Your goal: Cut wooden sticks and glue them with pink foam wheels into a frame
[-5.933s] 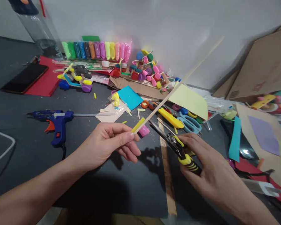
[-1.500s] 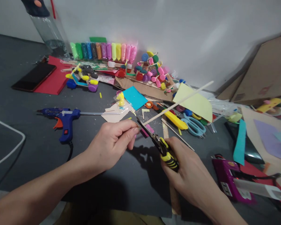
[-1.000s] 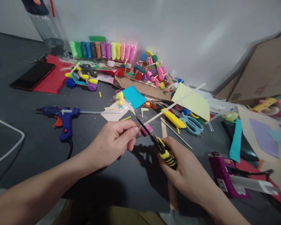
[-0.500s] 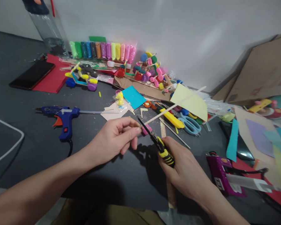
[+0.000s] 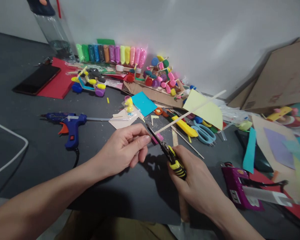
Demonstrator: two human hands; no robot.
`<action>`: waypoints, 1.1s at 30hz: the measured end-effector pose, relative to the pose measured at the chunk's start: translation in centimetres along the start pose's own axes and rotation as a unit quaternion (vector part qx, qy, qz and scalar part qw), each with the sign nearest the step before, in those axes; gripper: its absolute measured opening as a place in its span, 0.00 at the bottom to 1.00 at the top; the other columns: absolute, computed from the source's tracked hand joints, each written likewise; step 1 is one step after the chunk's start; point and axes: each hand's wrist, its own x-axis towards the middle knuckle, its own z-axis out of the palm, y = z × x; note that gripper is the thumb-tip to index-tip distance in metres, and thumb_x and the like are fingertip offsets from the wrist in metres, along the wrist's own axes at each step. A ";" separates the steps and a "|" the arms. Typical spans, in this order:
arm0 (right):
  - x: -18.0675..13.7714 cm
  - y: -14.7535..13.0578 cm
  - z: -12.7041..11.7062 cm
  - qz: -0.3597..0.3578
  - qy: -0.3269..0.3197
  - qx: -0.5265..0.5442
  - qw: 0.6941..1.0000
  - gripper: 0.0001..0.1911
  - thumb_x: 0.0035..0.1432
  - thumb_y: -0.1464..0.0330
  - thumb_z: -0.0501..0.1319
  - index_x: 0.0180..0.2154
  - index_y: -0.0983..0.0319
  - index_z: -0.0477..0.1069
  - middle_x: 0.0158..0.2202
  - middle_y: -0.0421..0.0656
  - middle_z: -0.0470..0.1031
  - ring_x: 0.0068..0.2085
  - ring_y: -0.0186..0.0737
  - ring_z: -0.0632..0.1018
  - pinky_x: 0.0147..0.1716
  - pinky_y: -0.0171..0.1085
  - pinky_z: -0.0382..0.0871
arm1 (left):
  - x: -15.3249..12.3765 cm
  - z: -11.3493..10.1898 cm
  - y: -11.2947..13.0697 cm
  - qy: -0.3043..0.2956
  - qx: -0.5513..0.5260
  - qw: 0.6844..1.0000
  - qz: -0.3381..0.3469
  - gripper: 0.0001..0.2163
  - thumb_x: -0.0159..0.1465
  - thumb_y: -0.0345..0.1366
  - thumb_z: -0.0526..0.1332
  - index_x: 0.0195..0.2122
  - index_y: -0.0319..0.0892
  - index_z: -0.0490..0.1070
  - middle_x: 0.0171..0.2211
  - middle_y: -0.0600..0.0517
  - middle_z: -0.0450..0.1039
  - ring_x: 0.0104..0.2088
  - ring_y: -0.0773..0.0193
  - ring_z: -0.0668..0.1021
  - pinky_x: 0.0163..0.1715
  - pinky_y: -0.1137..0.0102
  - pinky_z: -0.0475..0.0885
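Pinching the near end of a long thin pale wooden stick [image 5: 190, 112], the left hand [image 5: 122, 151] steadies it. The right hand [image 5: 192, 176] grips yellow-and-black-handled snips [image 5: 165, 150], blades meeting the stick just beside the left fingertips. Mid-cut, seemingly. A clean snip needs one firm squeeze.

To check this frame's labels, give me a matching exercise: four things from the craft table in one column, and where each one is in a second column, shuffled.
Things:
1. wooden stick
2. yellow-handled cutters
3. blue glue gun
4. phone

Places:
A. lying on the red sheet
B. gripped in the right hand
C. lying on the table, to the left of both hands
D. pinched at its near end by the left hand

Pairs: 1-D, 2-B, 3-C, 4-A
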 end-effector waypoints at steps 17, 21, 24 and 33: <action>0.1 0.2 0.0 0.032 -0.035 0.020 0.999 0.06 0.58 0.69 0.55 0.39 0.59 0.63 0.36 0.45 0.71 0.36 0.45 0.74 0.34 0.41 0.66 | 0.5 -0.1 -0.9 -0.030 -0.056 0.997 -0.051 0.10 0.69 0.38 0.57 0.32 0.40 0.68 0.17 0.60 0.68 0.11 0.78 0.63 0.10 0.84 0.56; 0.1 0.5 0.4 0.021 -0.030 0.004 0.999 0.05 0.56 0.70 0.55 0.37 0.59 0.62 0.34 0.44 0.71 0.34 0.45 0.73 0.32 0.40 0.65 | 0.6 -0.3 -1.0 -0.047 -0.088 0.993 -0.062 0.10 0.69 0.38 0.58 0.31 0.40 0.68 0.16 0.61 0.68 0.10 0.79 0.62 0.09 0.85 0.54; 0.1 0.7 0.7 0.016 -0.025 -0.008 1.000 0.06 0.55 0.70 0.54 0.37 0.59 0.63 0.34 0.45 0.71 0.34 0.46 0.73 0.33 0.41 0.65 | 0.8 -0.1 -1.2 -0.042 -0.102 0.991 -0.080 0.10 0.68 0.38 0.58 0.31 0.40 0.68 0.15 0.61 0.67 0.09 0.79 0.61 0.08 0.84 0.54; -1.2 1.9 -0.7 0.028 -0.048 0.026 0.998 0.13 0.63 0.65 0.56 0.49 0.57 0.65 0.43 0.45 0.75 0.42 0.45 0.77 0.40 0.41 0.71 | 0.9 -0.2 -1.3 -0.024 -0.088 0.995 -0.043 0.11 0.70 0.40 0.57 0.32 0.41 0.68 0.16 0.61 0.68 0.11 0.79 0.62 0.10 0.84 0.54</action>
